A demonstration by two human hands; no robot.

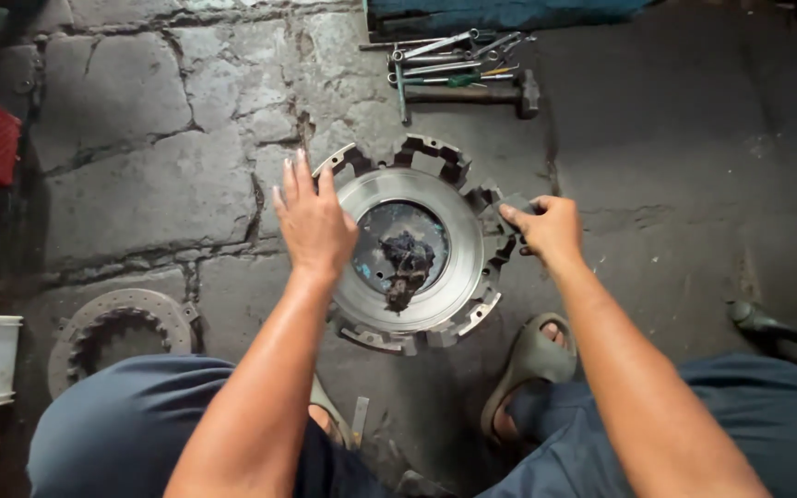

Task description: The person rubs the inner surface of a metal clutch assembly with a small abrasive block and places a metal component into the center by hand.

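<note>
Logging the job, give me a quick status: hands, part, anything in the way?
Left hand flat on clutch pressure plate, fingers open. Right hand gripping its right rim. Wrenches and hammer lie beyond, apart.

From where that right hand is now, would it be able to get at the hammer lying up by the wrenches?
Probably yes. The right hand grips the round metal clutch plate's rim; the hammer lies beyond on bare floor, nothing between, though a forward lean looks needed.

Wrenches (445, 57) and a hammer (477, 92) lie on cracked concrete; a toothed ring disc (117, 334) sits lower left.
</note>
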